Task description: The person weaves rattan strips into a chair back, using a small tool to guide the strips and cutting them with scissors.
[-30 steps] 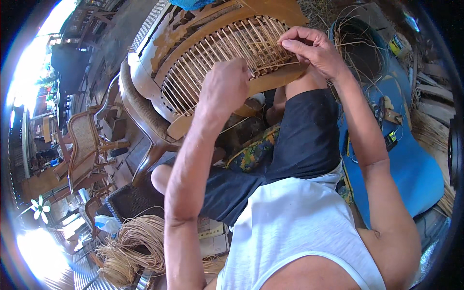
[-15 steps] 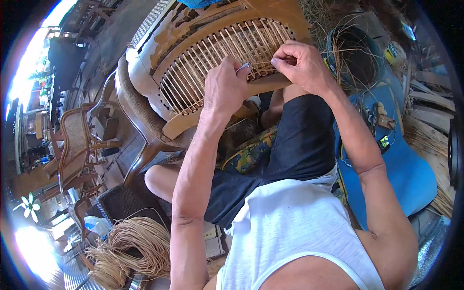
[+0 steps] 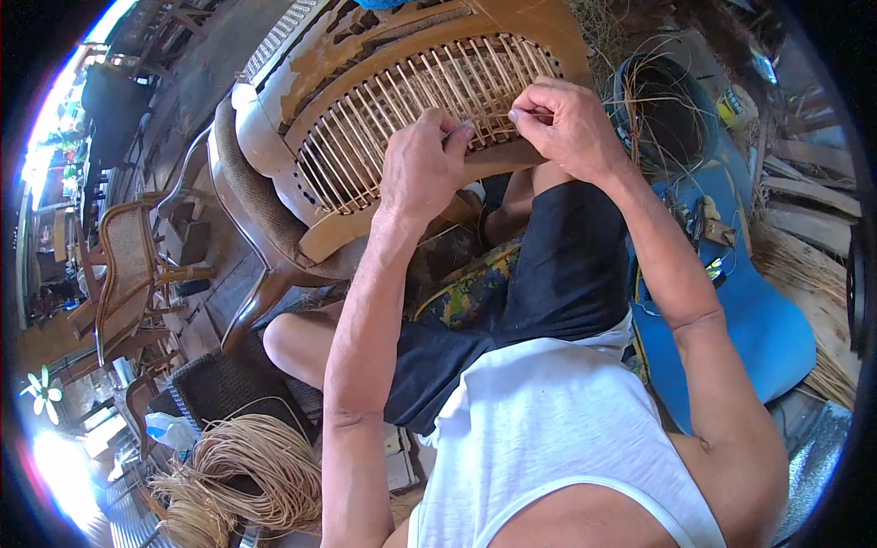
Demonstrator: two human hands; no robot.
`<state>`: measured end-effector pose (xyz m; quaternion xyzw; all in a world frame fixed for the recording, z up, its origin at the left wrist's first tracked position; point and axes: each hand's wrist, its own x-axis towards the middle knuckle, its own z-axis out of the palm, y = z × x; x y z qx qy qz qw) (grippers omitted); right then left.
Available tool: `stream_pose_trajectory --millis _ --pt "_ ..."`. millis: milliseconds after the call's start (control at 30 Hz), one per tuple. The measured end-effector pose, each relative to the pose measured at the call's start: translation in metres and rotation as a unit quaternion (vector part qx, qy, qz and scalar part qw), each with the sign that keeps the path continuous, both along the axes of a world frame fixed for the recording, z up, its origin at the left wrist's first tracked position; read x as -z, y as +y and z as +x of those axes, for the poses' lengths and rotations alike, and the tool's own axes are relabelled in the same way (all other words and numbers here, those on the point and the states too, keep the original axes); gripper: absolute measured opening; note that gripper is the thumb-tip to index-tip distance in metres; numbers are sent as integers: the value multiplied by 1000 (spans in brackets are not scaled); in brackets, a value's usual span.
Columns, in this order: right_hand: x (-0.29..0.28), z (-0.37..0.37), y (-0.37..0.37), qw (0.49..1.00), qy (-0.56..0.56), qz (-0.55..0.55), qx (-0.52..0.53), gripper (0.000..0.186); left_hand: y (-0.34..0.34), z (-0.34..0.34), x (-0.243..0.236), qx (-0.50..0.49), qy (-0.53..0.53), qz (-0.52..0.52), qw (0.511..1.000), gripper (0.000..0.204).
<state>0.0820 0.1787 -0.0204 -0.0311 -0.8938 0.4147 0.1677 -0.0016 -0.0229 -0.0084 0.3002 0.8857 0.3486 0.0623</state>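
A carved wooden chair-back frame (image 3: 343, 224) lies tilted in front of my knees. Pale cane strands (image 3: 402, 98) run across its oval opening, with crosswise strands woven in near the lower right. My left hand (image 3: 422, 166) is closed in a pinch at the opening's near edge; what its fingertips hold, if anything, is too small to make out. Over the right end of the weave, my right hand (image 3: 571, 128) pinches a thin cane strand, its fingertips just above the lower rail. A short gap of woven cane separates the two hands.
A big coil of cane (image 3: 256, 466) lies at lower left, near a cane-backed chair (image 3: 128, 274). To the right are a blue chair-shaped seat (image 3: 763, 333) with small tools on it and a dark tub (image 3: 671, 114) with loose fibres. Wooden slats (image 3: 808, 224) lie at far right.
The view has shifted slightly. Both hands stay at the same part of the weave, still pinching; a bright glint at my left fingertips has faded.
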Motion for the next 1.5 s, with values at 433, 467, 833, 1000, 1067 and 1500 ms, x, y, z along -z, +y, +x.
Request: stream_pose_trajectory --millis 433,467,833,1000,1067,1500 --pt "4 -1 -21 983 9 180 -19 16 -7 1 -1 -72 7 -73 995 41" --pt "5 1 -20 983 10 181 -22 16 -11 5 -1 -91 29 -82 992 43" --pt "7 8 -19 936 76 331 -87 19 -175 79 -13 -257 33 -115 959 37" --pt "-1 -1 -8 961 58 245 -113 22 -160 105 -64 -193 62 -38 979 33" --pt "-18 -16 -16 970 121 126 -169 29 -153 108 -89 -120 77 -9 990 30" --pt "6 -9 18 986 89 -106 -93 16 -51 2 -61 -49 72 -29 996 19"
